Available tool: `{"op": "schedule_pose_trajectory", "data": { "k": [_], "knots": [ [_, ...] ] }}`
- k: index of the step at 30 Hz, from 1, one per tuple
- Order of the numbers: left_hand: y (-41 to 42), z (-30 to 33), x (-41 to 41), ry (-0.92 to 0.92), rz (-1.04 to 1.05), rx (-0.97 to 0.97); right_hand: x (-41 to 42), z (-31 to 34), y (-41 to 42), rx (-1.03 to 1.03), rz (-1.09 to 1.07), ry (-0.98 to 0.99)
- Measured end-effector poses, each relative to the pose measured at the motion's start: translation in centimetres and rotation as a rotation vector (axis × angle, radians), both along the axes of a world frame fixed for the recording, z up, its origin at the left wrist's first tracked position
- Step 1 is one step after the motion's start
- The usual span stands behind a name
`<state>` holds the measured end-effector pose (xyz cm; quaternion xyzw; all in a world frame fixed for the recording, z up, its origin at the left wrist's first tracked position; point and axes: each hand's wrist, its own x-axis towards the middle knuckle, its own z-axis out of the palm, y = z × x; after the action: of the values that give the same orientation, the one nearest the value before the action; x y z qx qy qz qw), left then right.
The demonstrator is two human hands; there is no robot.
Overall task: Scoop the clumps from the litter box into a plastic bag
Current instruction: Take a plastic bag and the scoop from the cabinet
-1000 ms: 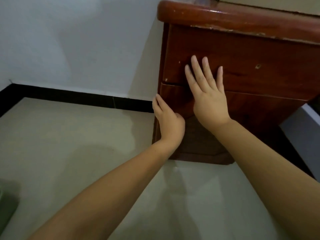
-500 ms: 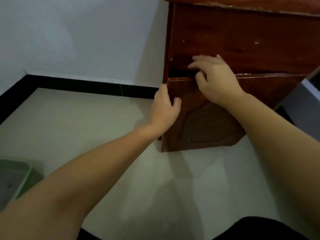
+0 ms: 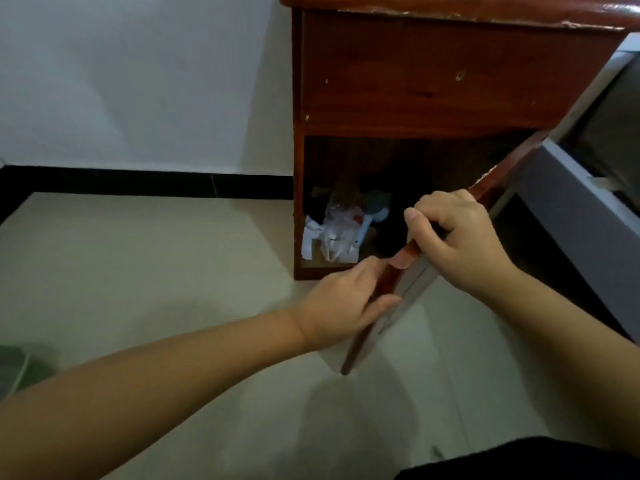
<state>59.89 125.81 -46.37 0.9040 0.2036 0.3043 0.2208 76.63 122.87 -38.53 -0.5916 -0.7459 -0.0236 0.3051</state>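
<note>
Below the reddish-brown wooden cabinet (image 3: pixel 415 71), both hands grip its open door panel (image 3: pixel 398 268): left hand (image 3: pixel 343 303) low, right hand (image 3: pixel 457 237) on top. Green litter box (image 3: pixel 12 368) sits far left. No legible writing.

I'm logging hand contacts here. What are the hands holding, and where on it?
Both hold the cabinet door: right hand grips its top free corner, left hand its free edge lower down.

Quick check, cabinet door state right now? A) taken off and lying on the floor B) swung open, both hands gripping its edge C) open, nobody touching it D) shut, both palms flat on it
B: the door stands swung open, the left hand and the right hand both grip its edge, and the cabinet interior shows plastic bags.
</note>
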Motion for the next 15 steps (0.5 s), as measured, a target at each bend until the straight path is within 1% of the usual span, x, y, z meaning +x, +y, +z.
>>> {"op": "schedule_pose_trajectory", "data": {
  "k": [1,4,6,8,9,11,12,14,15],
  "knots": [
    [-0.9,-0.3,0.8,0.016,-0.051,-0.057,0.5,0.2,-0.9,-0.015,0.02,0.006],
    [-4.2,-1.9,3.7,0.044,-0.21,-0.308,2.3,1.0,-3.7,-0.109,0.062,0.025],
    [-6.6,-3.4,6.1,0.021,-0.308,-0.353,4.0,1.6,-5.7,-0.192,0.071,0.059],
    [-8.9,-4.9,8.6,0.003,-0.327,-0.295,6.2,2.2,-7.8,-0.315,0.008,0.08],
    [-9.9,-5.6,9.8,-0.023,-0.321,-0.233,7.2,2.5,-8.9,-0.394,-0.058,0.11],
    [-12.0,-6.3,12.7,-0.084,-0.328,-0.116,9.3,3.4,-11.1,-0.582,-0.212,0.237],
    [-12.6,-6.4,14.1,-0.084,-0.342,-0.083,10.2,3.9,-11.7,-0.656,-0.282,0.252],
    [-13.7,-6.4,17.6,-0.017,-0.377,-0.051,11.9,4.9,-13.4,-0.746,-0.467,0.171],
    [-13.9,-6.5,19.2,0.028,-0.365,-0.035,12.6,5.2,-14.0,-0.755,-0.531,0.124]
  ]
}}
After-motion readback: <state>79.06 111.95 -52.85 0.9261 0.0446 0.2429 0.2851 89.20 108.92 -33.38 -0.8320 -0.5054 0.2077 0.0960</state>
